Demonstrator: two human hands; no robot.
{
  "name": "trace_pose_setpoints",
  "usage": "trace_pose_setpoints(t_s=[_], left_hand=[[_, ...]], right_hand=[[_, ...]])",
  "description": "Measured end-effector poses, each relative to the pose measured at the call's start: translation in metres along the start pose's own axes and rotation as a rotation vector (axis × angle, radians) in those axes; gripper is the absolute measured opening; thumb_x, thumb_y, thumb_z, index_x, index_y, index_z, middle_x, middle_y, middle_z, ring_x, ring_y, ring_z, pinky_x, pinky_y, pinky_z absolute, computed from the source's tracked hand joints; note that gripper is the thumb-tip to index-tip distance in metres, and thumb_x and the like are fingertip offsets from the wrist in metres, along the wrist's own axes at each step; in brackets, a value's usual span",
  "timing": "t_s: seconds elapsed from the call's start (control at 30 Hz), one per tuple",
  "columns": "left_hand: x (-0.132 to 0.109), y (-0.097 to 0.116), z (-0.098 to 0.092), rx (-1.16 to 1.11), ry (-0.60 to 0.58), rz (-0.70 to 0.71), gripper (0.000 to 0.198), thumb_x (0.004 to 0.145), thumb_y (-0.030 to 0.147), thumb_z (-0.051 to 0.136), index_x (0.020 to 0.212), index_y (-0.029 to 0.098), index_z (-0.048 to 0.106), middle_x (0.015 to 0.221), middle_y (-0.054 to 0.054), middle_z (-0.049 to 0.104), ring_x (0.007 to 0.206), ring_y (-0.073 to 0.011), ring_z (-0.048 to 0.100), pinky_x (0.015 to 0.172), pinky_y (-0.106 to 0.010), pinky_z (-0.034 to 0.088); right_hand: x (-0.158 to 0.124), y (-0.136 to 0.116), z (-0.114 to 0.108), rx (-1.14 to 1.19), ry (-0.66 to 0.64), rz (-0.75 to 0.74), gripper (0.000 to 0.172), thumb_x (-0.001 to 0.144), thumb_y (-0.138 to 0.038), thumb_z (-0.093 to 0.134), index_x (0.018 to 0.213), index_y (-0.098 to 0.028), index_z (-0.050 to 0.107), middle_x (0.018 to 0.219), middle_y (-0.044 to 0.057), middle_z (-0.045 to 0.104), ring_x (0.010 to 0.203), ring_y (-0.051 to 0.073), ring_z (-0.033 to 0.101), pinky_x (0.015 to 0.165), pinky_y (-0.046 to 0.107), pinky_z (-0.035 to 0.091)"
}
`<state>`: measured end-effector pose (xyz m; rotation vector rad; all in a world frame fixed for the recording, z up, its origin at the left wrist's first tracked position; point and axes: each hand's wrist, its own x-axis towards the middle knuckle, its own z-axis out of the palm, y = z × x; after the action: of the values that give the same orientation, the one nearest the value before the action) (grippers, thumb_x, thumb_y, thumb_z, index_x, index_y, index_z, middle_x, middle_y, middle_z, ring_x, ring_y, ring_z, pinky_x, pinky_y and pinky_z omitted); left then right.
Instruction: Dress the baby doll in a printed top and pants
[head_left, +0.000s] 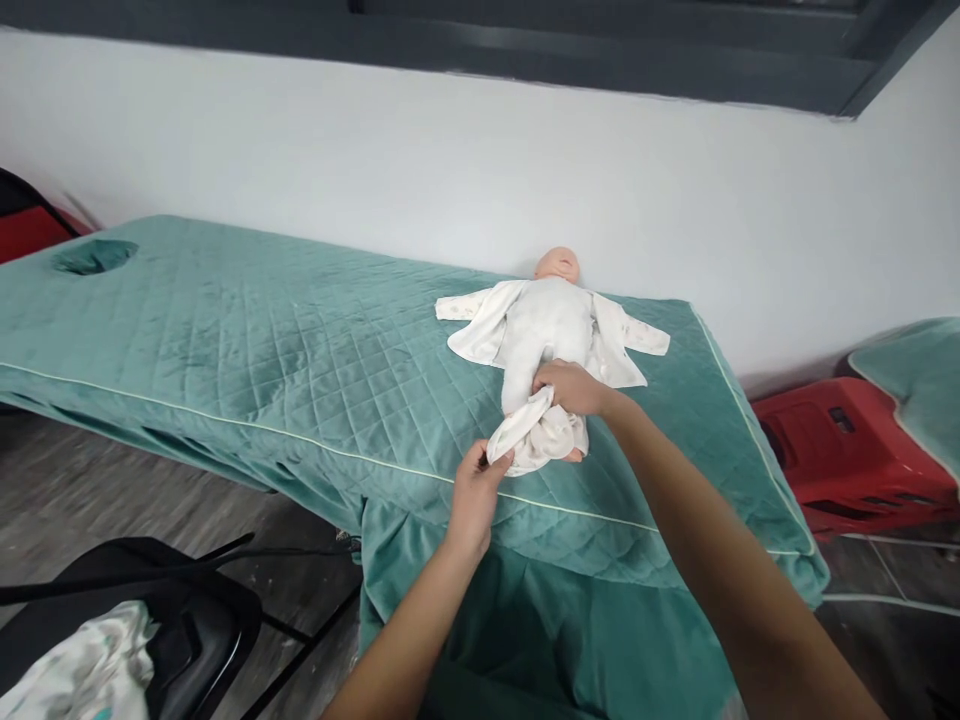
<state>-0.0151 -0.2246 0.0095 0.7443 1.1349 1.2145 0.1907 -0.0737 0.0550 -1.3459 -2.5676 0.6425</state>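
Observation:
A baby doll [547,318] with a white cloth body lies on its back on the green quilted bed cover, its head toward the wall. Spread open beneath it is a white long-sleeved baby jacket [478,330], sleeves out to both sides. Bunched white baby pants [541,436] surround the doll's lower legs. My left hand [480,490] pinches their near left edge. At their upper edge, between the doll's legs, my right hand [568,386] is closed on the same fabric. One foot of the doll shows at the lower right of the cloth.
The massage bed [300,330] has a face hole [96,257] at its far left. A black folding chair [180,610] holds a patterned white cloth [86,665] at lower left. A red plastic chair [855,450] stands at right. Behind the bed is a white wall [420,160].

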Motion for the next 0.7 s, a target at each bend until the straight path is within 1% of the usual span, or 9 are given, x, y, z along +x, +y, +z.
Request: trace_pose_setpoints(t_s=[0.1,0.17,0.27,0.37,0.43,0.5,0.6,0.7], left_hand=[[0.003,0.007,0.005,-0.139,-0.07,-0.074,0.03,0.075,0.041,0.081,0.083,0.018,0.064,0.085,0.001,0.064,0.081,-0.0142,0.058,0.08,-0.026,0.044],[0.006,0.008,0.007,-0.22,-0.113,-0.096,0.032,0.074,0.041,0.082,0.086,0.018,0.064,0.087,0.001,0.065,0.083,-0.0143,0.059,0.083,-0.027,0.045],[0.015,0.007,0.004,-0.243,-0.16,-0.107,0.036,0.073,0.042,0.084,0.09,0.017,0.065,0.086,0.0,0.064,0.083,-0.014,0.058,0.082,-0.027,0.046],[0.029,0.005,-0.001,-0.167,-0.212,-0.081,0.039,0.075,0.046,0.082,0.09,0.017,0.063,0.085,0.001,0.062,0.08,-0.0135,0.056,0.078,-0.026,0.045],[0.04,0.003,-0.004,-0.107,-0.243,-0.029,0.04,0.077,0.049,0.08,0.088,0.017,0.06,0.082,0.002,0.059,0.077,-0.0128,0.054,0.075,-0.025,0.044],[0.051,0.003,-0.007,-0.058,-0.263,0.03,0.04,0.079,0.051,0.078,0.087,0.017,0.058,0.079,0.003,0.056,0.075,-0.0122,0.05,0.071,-0.024,0.042],[0.068,0.008,-0.011,0.024,-0.324,0.099,0.038,0.083,0.052,0.072,0.088,0.018,0.056,0.078,0.003,0.053,0.073,-0.0123,0.047,0.068,-0.023,0.039],[0.085,0.018,-0.019,0.19,-0.413,0.18,0.034,0.086,0.05,0.068,0.09,0.018,0.056,0.08,0.003,0.053,0.076,-0.0137,0.047,0.07,-0.024,0.038]], right_hand=[[-0.003,-0.001,0.001,0.007,0.006,-0.004,0.011,0.079,-0.022,0.068,0.089,-0.022,0.071,0.102,0.006,0.075,0.107,0.027,0.06,0.101,0.04,0.038],[-0.005,-0.001,0.0,0.012,0.007,-0.004,0.013,0.079,-0.025,0.068,0.091,-0.021,0.07,0.105,0.007,0.074,0.108,0.028,0.059,0.102,0.041,0.038],[-0.007,-0.001,-0.002,0.044,0.011,-0.011,0.018,0.077,-0.03,0.07,0.093,-0.021,0.07,0.106,0.007,0.073,0.11,0.028,0.059,0.103,0.042,0.039],[-0.009,0.0,-0.003,0.119,0.051,-0.032,0.026,0.079,-0.043,0.071,0.094,-0.021,0.069,0.107,0.008,0.072,0.111,0.028,0.059,0.105,0.044,0.038],[-0.01,0.001,-0.002,0.163,0.071,-0.046,0.035,0.08,-0.053,0.071,0.093,-0.022,0.07,0.108,0.008,0.072,0.112,0.028,0.06,0.106,0.045,0.038],[-0.011,0.002,-0.001,0.19,0.082,-0.05,0.041,0.079,-0.06,0.071,0.093,-0.022,0.07,0.111,0.009,0.072,0.113,0.029,0.06,0.107,0.046,0.037],[-0.013,0.002,0.0,0.221,0.105,-0.042,0.045,0.078,-0.064,0.071,0.093,-0.022,0.072,0.114,0.009,0.072,0.115,0.031,0.06,0.106,0.046,0.039],[-0.016,0.001,0.0,0.248,0.113,-0.04,0.045,0.076,-0.066,0.073,0.091,-0.023,0.074,0.113,0.009,0.072,0.116,0.03,0.06,0.104,0.045,0.042]])
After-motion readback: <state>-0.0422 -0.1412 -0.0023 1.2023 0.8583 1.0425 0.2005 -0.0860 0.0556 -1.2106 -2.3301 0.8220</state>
